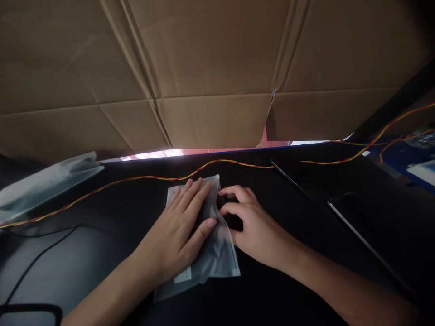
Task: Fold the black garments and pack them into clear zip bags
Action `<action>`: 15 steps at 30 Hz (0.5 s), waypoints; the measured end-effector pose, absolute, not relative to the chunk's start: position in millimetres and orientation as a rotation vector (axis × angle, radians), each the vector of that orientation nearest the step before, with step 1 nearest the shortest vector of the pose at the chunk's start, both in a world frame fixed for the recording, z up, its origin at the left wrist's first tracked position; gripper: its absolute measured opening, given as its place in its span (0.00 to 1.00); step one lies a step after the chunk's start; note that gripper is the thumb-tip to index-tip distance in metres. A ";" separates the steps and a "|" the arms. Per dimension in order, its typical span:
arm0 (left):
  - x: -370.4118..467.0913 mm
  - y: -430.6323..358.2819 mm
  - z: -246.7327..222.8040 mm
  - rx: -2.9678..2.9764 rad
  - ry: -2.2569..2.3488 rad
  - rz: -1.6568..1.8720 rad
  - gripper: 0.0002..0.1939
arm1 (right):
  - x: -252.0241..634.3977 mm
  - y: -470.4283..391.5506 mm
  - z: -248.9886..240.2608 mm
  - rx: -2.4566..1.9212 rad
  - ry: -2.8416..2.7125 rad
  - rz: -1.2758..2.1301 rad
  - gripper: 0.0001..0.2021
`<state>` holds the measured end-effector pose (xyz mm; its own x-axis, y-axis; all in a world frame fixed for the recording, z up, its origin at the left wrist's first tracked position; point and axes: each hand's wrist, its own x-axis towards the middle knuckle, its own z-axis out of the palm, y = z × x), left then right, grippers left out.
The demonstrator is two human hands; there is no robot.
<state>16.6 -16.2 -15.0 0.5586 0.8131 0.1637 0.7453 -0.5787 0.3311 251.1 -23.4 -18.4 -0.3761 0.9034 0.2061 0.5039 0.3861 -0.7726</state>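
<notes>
A frosted, translucent zip bag (pixel 220 253) lies on the black table, with a small white label (pixel 183 275) showing near its lower edge. My left hand (pixel 180 231) rests flat on the bag, fingers stretched out and pressing it down. At the bag's right-hand zip edge, my right hand (pixel 251 222) has its fingers curled around the rim. The right thumb tip shows faintly through the plastic, so it is behind or inside the bag; which of the two I cannot tell. Whatever lies under my left palm is hidden.
A twisted red-and-yellow wire (pixel 149 177) runs along the table's back. Another plastic bag (pixel 50 181) lies at the far left, above a thin black cable (pixel 41 253). Dark flat devices with shiny edges (pixel 360 235) lie on the right. Cardboard (pixel 217 68) stands behind.
</notes>
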 end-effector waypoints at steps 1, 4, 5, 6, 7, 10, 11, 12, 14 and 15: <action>15.4 -14.7 -15.8 2.546 1.330 0.401 0.36 | 252.8 -22.2 -18.3 -1.194 -1.998 0.842 0.03; 13.2 -11.2 -18.6 2.476 1.388 0.303 0.38 | 262.5 -16.8 -14.7 -1.206 -1.953 0.830 0.04; 12.0 -10.7 -20.0 2.466 1.402 0.287 0.39 | 266.7 -14.4 -12.5 -1.221 -1.940 0.817 0.04; 9.8 -10.7 -21.6 2.468 1.415 0.278 0.38 | 271.2 -11.7 -9.9 -1.236 -1.927 0.808 0.04; 6.0 -11.2 -23.6 2.482 1.432 0.269 0.38 | 275.9 -8.9 -7.0 -1.248 -1.918 0.808 0.04; -20.1 -17.0 -29.1 2.590 1.499 0.245 0.39 | 290.3 -1.6 1.5 -1.295 -1.936 0.806 0.07; -34.8 -20.4 -30.2 2.638 1.520 0.243 0.39 | 294.9 0.2 3.5 -1.328 -1.964 0.776 0.08; -52.2 -24.5 -30.7 2.681 1.542 0.246 0.40 | 299.4 1.4 4.9 -1.374 -1.998 0.728 0.09; -92.7 -34.1 -29.5 2.719 1.547 0.224 0.41 | 307.0 2.7 5.8 -1.478 -2.062 0.605 0.11; -113.8 -39.3 -27.9 2.701 1.545 0.183 0.40 | 309.7 2.8 5.6 -1.516 -2.078 0.538 0.12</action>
<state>-113.8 -39.3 -27.9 0.5021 0.8601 0.0897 0.8573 -0.5087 0.0792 309.7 2.8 5.6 -0.2481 0.9541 0.1677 0.7527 0.2988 -0.5866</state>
